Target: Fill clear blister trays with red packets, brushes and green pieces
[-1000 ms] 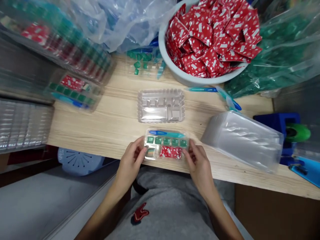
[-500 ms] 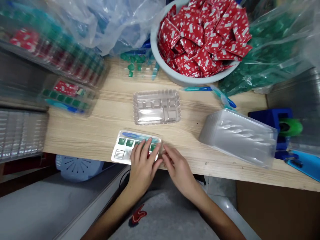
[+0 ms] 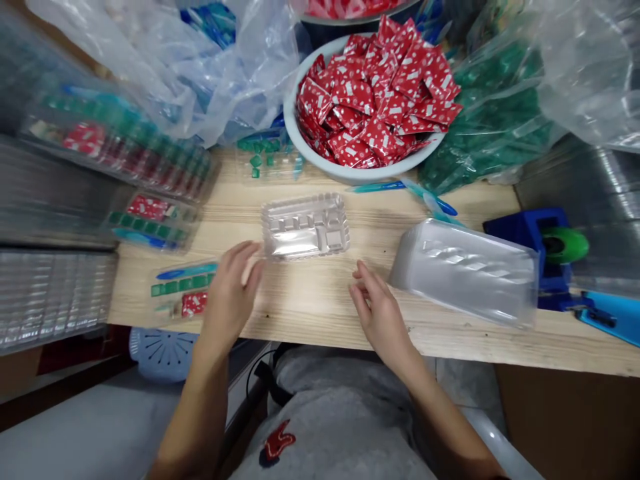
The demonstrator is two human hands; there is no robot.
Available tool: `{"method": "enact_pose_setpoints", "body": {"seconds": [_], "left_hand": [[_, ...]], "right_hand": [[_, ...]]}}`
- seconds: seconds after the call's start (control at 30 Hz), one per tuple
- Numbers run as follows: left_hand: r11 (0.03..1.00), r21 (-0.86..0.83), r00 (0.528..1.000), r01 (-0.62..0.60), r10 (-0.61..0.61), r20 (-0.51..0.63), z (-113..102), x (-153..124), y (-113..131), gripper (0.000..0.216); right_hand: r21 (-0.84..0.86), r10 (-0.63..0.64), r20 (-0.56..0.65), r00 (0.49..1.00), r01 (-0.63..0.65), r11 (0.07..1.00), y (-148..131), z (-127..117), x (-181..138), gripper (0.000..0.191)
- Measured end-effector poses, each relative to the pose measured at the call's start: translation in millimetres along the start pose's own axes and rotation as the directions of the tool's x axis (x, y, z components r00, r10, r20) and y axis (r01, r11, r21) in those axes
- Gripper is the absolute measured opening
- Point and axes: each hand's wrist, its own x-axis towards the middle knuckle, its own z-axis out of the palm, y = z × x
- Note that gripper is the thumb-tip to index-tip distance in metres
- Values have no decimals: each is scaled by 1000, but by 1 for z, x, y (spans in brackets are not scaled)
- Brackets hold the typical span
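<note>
Pale wooden bench (image 3: 300,300): plastic bags (image 3: 260,73) and a bowl (image 3: 291,120) of red sachets (image 3: 370,100) along far edge, transparent tray (image 3: 306,227) mid-bench, filled tray (image 3: 185,285) by near left corner. Left hand (image 3: 229,290), loosely curled, thumb apart, hides the filled tray's right end; contact with transparent tray unclear. Right hand (image 3: 379,310) half-curled, unladen; bags cut off above, stacked packs (image 3: 135,147) at left edge blurred.

Single head view: from above table edge (image 3: 300,339), facing forward and down, near.
</note>
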Motion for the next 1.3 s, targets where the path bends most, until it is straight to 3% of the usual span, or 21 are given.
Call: {"method": "enact_pose_setpoints", "body": {"seconds": [0.07, 0.13, 0.2, 0.27, 0.37, 0.43, 0.53, 0.67, 0.73, 0.83, 0.9, 0.97, 1.17, 1.3], "left_hand": [[967, -169, 965, -191, 217, 147, 13, 35, 25, 23], [934, -189, 878, -303, 350, 326, 26, 67, 47, 19], [922, -152, 773, -356, 382, 506, 36, 94, 61, 15], [913, -140, 698, -382, 384, 605, 41, 111, 67, 10], [904, -155, 634, -398, 393, 666, 41, 121, 66, 3], [903, -151, 605, -401, 386, 697, 39, 123, 63, 12], [907, -162, 586, -389, 379, 716, 37, 124, 60, 20], [901, -221, 550, -374, 407, 729, 34, 129, 57, 9], [882, -186, 542, -433, 420, 728, 34, 127, 60, 6], [857, -25, 609, -514, 385, 694, 39, 112, 73, 11], [858, 72, 680, -509, 349, 644, 45, 99, 82, 20], [857, 104, 715, -505, 348, 607, 50, 88, 87, 27], [801, -45, 654, -597, 518, 552, 35, 82, 66, 16], [790, -131, 670, -599, 583, 459, 28, 77, 53, 20]], "right_hand": [[60, 30, -18, 999, -29, 998, 3, 7, 10, 50], [100, 40, -33, 999, -36, 994, 7, 11, 18, 53], [120, 44, -40, 998, -39, 992, 10, 13, 25, 54], [149, 51, -44, 998, -44, 988, 12, 14, 29, 53], [213, 60, -34, 998, -51, 976, 12, 16, 34, 53], [261, 64, -15, 998, -58, 964, 12, 18, 36, 53], [318, 72, 17, 997, -73, 945, 11, 21, 40, 53], [349, 85, 34, 996, -92, 933, 10, 22, 43, 54], [355, 96, 37, 995, -103, 929, 9, 21, 44, 53], [361, 110, 43, 993, -118, 925, 6, 20, 45, 51], [368, 113, 46, 992, -122, 922, 4, 20, 46, 47], [385, 122, 45, 991, -130, 914, 2, 22, 49, 45], [454, 170, 61, 984, -179, 873, -1, 27, 55, 59], [430, 178, 57, 982, -185, 884, -6, 27, 53, 58]]}}
